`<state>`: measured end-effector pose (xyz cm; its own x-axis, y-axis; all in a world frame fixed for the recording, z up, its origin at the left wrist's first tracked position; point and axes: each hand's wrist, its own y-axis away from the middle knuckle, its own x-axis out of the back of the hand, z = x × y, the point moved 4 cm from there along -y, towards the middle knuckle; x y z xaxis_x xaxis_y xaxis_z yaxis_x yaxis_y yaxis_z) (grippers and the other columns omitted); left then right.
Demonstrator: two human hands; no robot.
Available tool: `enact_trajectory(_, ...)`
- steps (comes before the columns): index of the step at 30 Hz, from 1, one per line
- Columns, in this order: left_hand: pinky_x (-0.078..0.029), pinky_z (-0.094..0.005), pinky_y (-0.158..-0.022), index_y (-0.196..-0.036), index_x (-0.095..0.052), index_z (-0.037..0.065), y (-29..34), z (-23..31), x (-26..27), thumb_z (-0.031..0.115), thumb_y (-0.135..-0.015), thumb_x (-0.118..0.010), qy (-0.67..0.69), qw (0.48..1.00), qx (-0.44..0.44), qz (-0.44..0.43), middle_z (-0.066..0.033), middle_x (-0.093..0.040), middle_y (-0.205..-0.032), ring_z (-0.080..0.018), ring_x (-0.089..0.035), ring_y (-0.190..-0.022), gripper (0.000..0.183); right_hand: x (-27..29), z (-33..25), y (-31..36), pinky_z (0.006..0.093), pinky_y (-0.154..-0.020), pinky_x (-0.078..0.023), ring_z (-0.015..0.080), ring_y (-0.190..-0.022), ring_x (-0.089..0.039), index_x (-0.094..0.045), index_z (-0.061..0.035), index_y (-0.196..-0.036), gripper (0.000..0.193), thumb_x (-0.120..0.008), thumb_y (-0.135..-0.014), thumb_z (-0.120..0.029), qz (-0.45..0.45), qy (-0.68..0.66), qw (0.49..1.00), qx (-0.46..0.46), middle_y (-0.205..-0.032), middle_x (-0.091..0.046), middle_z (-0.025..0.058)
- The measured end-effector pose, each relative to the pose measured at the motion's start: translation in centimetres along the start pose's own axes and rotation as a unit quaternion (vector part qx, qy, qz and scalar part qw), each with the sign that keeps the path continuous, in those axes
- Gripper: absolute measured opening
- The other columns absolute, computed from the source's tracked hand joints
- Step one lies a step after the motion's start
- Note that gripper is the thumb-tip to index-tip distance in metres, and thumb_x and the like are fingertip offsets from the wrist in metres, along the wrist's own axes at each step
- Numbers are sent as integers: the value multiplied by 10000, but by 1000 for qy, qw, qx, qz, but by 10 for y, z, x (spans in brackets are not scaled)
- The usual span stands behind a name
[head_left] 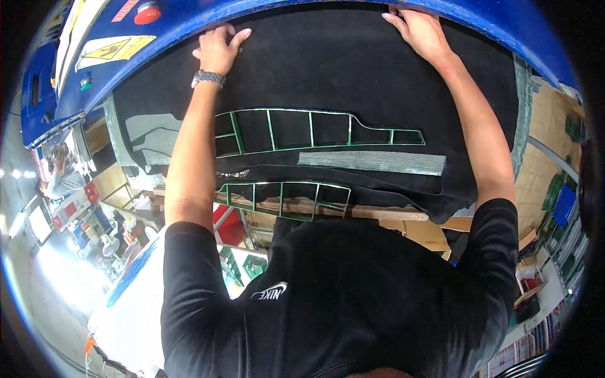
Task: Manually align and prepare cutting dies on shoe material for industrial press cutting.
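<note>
Black sheet material [302, 63] is spread over the work surface under a blue machine. My left hand [217, 50], with a watch on the wrist, rests on its far left part, fingers bent and thumb stretched aside. At the far right, my right hand [419, 33] lies against the sheet with its thumb apart; the blue edge hides most of its fingertips. Between my forearms a green metal cutting die [311, 130] with crossbars sits on the sheet. A second, similar die [282, 198] lies closer to me, at the near edge. My left forearm covers the left ends of both dies.
The blue machine beam [302, 5] arches across the far side, with a red button [148, 14] at upper left. A grey strip of board [372, 162] shows between the sheet's pieces. Cardboard [422, 239] lies below right. Another person [63, 179] is far left.
</note>
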<state>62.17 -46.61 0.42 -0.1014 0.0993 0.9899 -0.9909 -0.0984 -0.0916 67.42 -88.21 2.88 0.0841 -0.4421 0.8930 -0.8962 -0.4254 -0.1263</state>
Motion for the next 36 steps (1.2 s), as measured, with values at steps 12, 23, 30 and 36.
enact_trajectory(12,-463,-538,-796,-1034,-696,126,1,12,-1,416,-949,-628,24,986,-94,134,-150,-680,-1054,-349,-629,-1006,309,-3,-8,-12,527,-944,-440,478,-1098,-566,-619,-11,-1146,321,-591,-952,-266,105,14,994,-23,-1137,-627,271)
enact_trajectory(23,-114,-768,-1105,-1498,-393,460,65,82,3,638,-914,-545,-30,948,-311,-63,3,-203,-1662,-315,-150,-1534,629,-28,-33,71,609,-1208,-122,266,-1512,-242,-426,-335,-1510,579,-521,-973,-533,-32,159,978,132,-1627,-299,-3)
enact_trajectory(30,-180,-735,-1118,-1441,-521,298,76,68,41,568,-957,-543,58,974,-200,-84,-64,-357,-1592,-321,-229,-1507,555,26,7,100,643,-1170,-192,322,-1486,-285,-433,-289,-1505,613,-573,-954,-518,97,215,972,22,-1605,-338,31)
enact_trajectory(36,-482,-402,-976,-1226,-668,68,156,-14,109,237,-908,-720,139,987,-80,24,-162,-656,-1197,-345,-610,-1139,364,48,1,223,503,-1109,-360,344,-1340,-471,-641,-70,-1285,457,-737,-883,-266,107,137,982,-70,-1422,-537,124)
